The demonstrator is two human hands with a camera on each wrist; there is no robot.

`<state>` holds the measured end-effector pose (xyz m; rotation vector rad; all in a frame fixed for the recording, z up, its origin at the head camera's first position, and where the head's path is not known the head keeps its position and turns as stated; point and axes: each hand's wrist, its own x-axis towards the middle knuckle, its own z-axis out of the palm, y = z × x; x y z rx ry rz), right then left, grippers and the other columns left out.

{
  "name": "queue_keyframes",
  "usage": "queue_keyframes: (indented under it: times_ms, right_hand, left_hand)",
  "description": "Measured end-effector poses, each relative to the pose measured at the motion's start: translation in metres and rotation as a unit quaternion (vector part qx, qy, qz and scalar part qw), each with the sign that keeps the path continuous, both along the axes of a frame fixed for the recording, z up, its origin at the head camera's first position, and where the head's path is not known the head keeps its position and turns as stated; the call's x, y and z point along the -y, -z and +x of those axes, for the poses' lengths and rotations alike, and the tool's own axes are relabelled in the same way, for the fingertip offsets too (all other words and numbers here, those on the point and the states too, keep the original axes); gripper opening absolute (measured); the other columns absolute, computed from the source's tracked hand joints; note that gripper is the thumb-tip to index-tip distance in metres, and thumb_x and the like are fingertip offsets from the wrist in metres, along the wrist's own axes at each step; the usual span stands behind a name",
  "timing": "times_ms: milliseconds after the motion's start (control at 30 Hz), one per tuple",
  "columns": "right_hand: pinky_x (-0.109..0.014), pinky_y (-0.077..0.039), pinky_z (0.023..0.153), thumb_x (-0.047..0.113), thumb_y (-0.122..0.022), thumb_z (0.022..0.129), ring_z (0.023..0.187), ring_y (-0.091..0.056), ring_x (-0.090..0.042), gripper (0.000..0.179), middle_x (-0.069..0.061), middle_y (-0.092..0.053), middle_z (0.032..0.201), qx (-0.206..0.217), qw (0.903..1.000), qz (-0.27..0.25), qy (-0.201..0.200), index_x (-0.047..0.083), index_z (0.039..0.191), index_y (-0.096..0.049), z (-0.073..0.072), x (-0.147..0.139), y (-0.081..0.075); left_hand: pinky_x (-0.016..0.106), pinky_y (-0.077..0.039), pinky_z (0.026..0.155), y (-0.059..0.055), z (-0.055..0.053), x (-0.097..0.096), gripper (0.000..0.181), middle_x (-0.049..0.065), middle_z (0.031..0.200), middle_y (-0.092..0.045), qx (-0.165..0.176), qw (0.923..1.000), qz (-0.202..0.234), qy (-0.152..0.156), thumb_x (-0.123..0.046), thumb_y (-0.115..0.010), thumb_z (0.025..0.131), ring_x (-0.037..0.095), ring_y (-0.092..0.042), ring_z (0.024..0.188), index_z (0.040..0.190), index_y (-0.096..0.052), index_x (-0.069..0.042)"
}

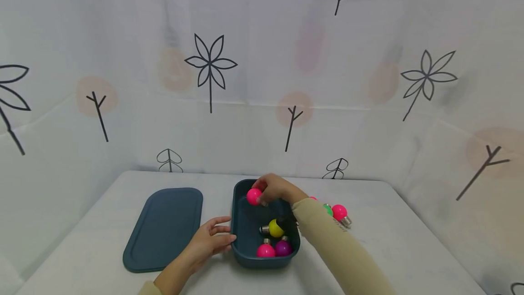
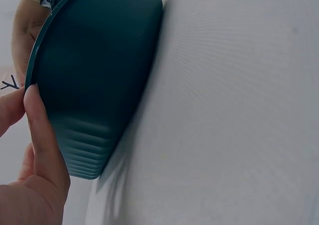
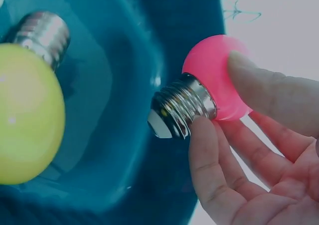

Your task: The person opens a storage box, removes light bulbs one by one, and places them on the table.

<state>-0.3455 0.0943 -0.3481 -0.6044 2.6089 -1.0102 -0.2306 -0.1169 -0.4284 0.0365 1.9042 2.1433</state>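
In the head view my right hand [image 1: 273, 188] is over the far part of a dark teal plastic box [image 1: 245, 222]. It pinches a pink light bulb [image 3: 217, 68] by its globe; the silvery screw base points toward the box in the right wrist view. My left hand [image 1: 210, 239] is at the box's left side, fairly straight fingertips [image 2: 34, 98] touching the rim. Inside the box lie a yellow bulb [image 1: 275, 228], a pink bulb [image 1: 266, 251] and a purple bulb [image 1: 283, 248]. The right sleeve and wrist cover part of the box's right side.
A flat dark teal lid [image 1: 168, 226] lies on the white table [image 1: 221, 281] left of the box. Right of the box, partly behind the right forearm, are loose bulbs, among them a pink bulb [image 1: 339, 212] and a green bulb [image 1: 328, 209]. A patterned white curtain [image 1: 254, 140] stands behind.
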Motion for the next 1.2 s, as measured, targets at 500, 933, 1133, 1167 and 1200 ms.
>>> queue_keyframes:
  times_ms: [500, 933, 1133, 1167, 1200]
  right_hand:
    - [-0.034, -0.054, 0.076, 0.007, -0.073, 0.079, 0.089, -0.061, -0.022, 0.04, -0.007, -0.06, 0.104, -0.003, 0.9967, -0.079, -0.017, 0.004, 0.117, -0.059, 0.031, -0.02, -0.015]
    - [-0.035, -0.054, 0.076, 0.008, -0.076, 0.077, 0.091, -0.059, -0.022, 0.045, -0.007, -0.058, 0.109, -0.028, 0.9957, -0.085, 0.026, 0.006, 0.118, -0.059, 0.052, -0.05, -0.025]
    - [-0.034, -0.054, 0.072, 0.009, -0.077, 0.076, 0.092, -0.057, -0.021, 0.045, -0.005, -0.059, 0.106, -0.036, 0.9939, -0.072, 0.076, 0.009, 0.118, -0.06, 0.058, -0.063, -0.029]
    - [-0.034, -0.054, 0.072, 0.009, -0.077, 0.076, 0.092, -0.057, -0.021, 0.045, -0.005, -0.059, 0.106, -0.035, 0.9937, -0.07, 0.08, 0.009, 0.118, -0.06, 0.059, -0.065, -0.03]
    - [-0.034, -0.054, 0.071, 0.01, -0.077, 0.076, 0.092, -0.057, -0.021, 0.045, -0.005, -0.059, 0.105, -0.035, 0.9934, -0.067, 0.087, 0.009, 0.117, -0.06, 0.059, -0.068, -0.03]
  left_hand:
    - [0.034, -0.053, 0.078, 0.0, 0.002, 0.0, 0.065, 0.017, 0.11, -0.052, -0.003, 1.0, 0.004, 0.003, -0.006, -0.071, 0.082, 0.017, -0.061, 0.084, 0.136, -0.036, 0.003]
    - [0.034, -0.054, 0.078, 0.002, 0.001, 0.001, 0.065, 0.017, 0.112, -0.052, -0.002, 1.0, -0.001, 0.003, -0.008, -0.072, 0.082, 0.018, -0.061, 0.084, 0.135, -0.037, 0.003]
    - [0.034, -0.054, 0.078, 0.002, 0.001, 0.0, 0.064, 0.018, 0.113, -0.053, -0.003, 1.0, -0.001, 0.004, -0.007, -0.071, 0.082, 0.018, -0.061, 0.084, 0.136, -0.037, 0.003]
    - [0.034, -0.054, 0.078, 0.002, 0.001, 0.0, 0.064, 0.019, 0.113, -0.053, -0.003, 1.0, -0.001, 0.004, -0.007, -0.071, 0.082, 0.018, -0.061, 0.084, 0.136, -0.037, 0.003]
    - [0.034, -0.053, 0.078, 0.002, 0.001, 0.0, 0.065, 0.019, 0.113, -0.052, -0.003, 1.0, -0.001, 0.004, -0.007, -0.071, 0.082, 0.018, -0.061, 0.085, 0.136, -0.037, 0.003]
